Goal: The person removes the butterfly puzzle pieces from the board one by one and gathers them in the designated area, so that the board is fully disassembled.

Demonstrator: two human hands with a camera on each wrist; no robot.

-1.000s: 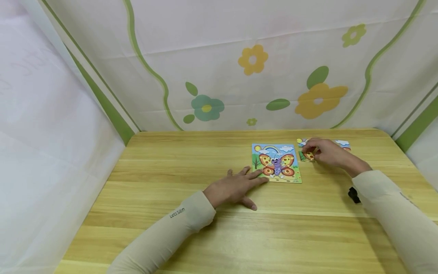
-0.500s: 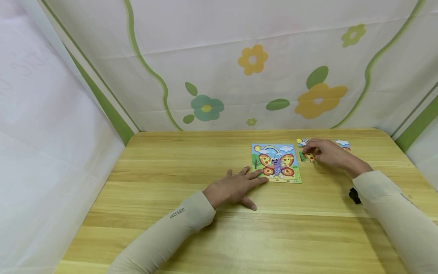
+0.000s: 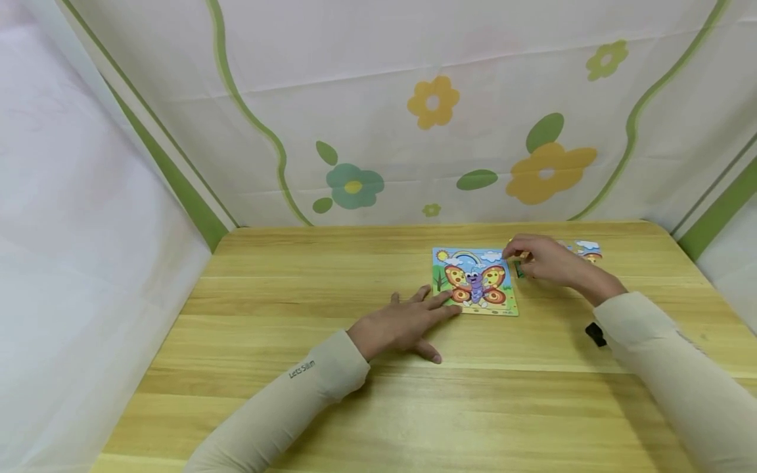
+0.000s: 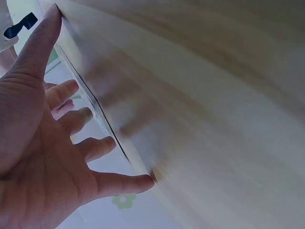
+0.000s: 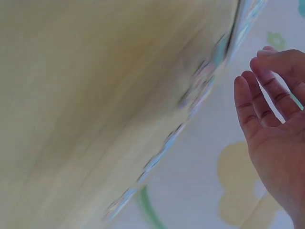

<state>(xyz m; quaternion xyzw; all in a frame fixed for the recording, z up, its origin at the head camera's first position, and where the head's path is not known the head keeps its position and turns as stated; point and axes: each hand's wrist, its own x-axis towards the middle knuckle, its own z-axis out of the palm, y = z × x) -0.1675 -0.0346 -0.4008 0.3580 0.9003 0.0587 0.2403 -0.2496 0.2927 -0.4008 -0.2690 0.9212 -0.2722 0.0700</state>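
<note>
Left hand [image 3: 402, 323] — flat on table [image 3: 331, 407], fingers straight, tips touching puzzle [image 3: 475, 281]. Right hand [image 3: 547, 259] — pinching a piece [image 3: 519, 268] beside puzzle's right edge.

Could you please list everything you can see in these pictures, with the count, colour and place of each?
Butterfly puzzle board: one, blue, orange and green picture, flat on the table right of centre.
Puzzle piece: one, green edge showing, pinched just right of the board's top edge.
Loose puzzle pieces: a few, blue, white and orange, at the far right of the table, partly hidden by the hand.
Small black object: one, black, on the table beside the right sleeve; what it is cannot be told.
Table: one, light wood.
Floral cloth: white with green, yellow and teal flowers, behind and beside the table.
Left hand: flat, fingertips on the board's lower left corner.
Right hand: pinches the puzzle piece.
</note>
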